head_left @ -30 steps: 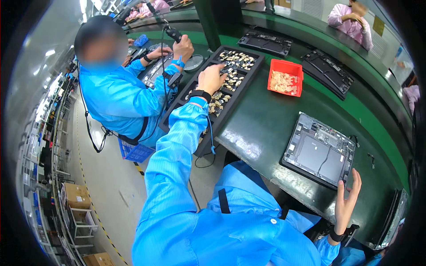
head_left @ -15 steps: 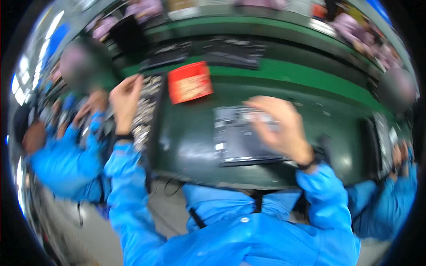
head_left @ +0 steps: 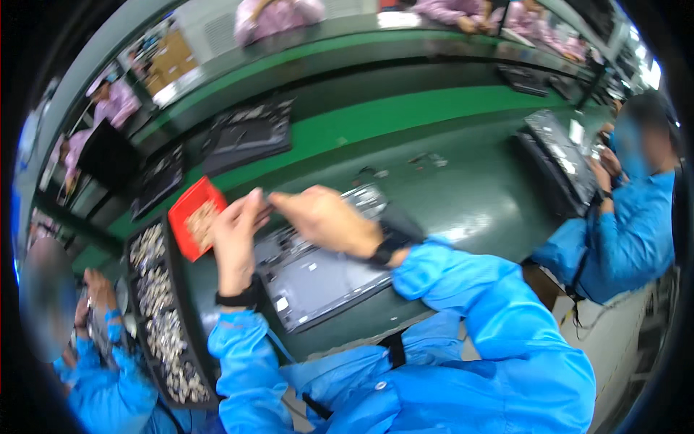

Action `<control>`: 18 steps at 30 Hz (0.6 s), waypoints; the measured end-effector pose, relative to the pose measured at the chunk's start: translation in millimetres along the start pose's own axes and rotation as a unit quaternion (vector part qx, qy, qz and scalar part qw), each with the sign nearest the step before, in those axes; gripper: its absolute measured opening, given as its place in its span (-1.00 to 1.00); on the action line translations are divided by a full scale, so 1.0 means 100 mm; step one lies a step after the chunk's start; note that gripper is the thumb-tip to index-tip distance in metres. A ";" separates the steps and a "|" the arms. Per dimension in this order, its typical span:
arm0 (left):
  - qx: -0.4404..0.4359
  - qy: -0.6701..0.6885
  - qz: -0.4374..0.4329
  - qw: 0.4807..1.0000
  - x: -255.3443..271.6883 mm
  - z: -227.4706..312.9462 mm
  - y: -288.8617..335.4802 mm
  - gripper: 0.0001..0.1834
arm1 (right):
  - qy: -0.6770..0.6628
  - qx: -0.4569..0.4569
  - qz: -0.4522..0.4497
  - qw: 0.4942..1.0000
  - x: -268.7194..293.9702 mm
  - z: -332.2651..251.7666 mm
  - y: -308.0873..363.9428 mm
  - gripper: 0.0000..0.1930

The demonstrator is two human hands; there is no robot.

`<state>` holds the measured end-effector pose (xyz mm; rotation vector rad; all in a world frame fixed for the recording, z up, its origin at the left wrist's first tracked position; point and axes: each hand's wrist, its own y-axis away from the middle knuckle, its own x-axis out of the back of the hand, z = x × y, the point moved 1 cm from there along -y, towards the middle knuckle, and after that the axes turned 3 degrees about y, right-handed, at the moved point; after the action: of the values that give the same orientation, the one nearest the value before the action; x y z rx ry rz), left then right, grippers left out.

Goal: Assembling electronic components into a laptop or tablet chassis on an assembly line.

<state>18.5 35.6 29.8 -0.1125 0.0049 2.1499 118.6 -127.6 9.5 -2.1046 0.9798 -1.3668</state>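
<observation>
Taking the opened laptop base [head_left: 329, 282] as the clock's centre, I am seeing it lying flat on the dark green tabletop [head_left: 470, 213], just under my hands. My left hand [head_left: 235, 228] and right hand [head_left: 329, 223] are hovering over its upper-left edge, fingertips nearly meeting; blur is hiding whether either is pinching anything, so I cannot tell. A red bin [head_left: 191, 197] of tan pieces is sitting at ten o'clock, and a black compartment tray [head_left: 179, 289] of small parts is running along eight to nine. Small cables [head_left: 429, 160] are lying toward one, and a stack of dark panels [head_left: 557, 163] is resting at two. Blue-clad co-workers are working on both sides, and a pink-clad person [head_left: 278, 20] is facing us at twelve.
</observation>
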 end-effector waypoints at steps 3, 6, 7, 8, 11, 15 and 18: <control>-0.145 -0.030 -0.007 0.989 -0.02 -0.05 0.04 -0.73 | -0.243 -0.140 -0.010 0.960 0.06 -0.04 -0.07 -0.68; -0.147 0.078 -0.008 0.986 -0.16 -0.08 0.12 -0.74 | -0.419 -0.232 -0.049 0.877 0.03 -0.01 -0.03 -0.56; -0.140 0.090 0.000 0.986 -0.17 -0.10 0.14 -0.73 | -0.423 -0.204 -0.030 0.882 -0.03 0.02 0.00 -0.58; -0.151 0.056 0.009 0.987 -0.14 -0.12 0.13 -0.71 | -0.426 -0.201 -0.043 0.881 -0.03 0.04 0.00 -0.59; -0.179 0.003 0.013 0.984 -0.07 -0.13 0.15 -0.67 | -0.457 -0.204 -0.066 0.863 -0.03 0.03 -0.04 -0.62; -0.168 -0.017 0.004 0.986 -0.05 -0.11 0.17 -0.70 | -0.510 -0.254 -0.092 0.816 0.02 0.03 -0.05 -0.64; -0.162 -0.042 -0.005 0.986 0.02 -0.11 0.16 -0.74 | -0.492 -0.282 -0.118 0.815 0.05 0.01 -0.06 -0.64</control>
<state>5.1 27.9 18.5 -0.2106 -0.3952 2.1293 122.7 -127.1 16.3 -2.8941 0.6858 0.1377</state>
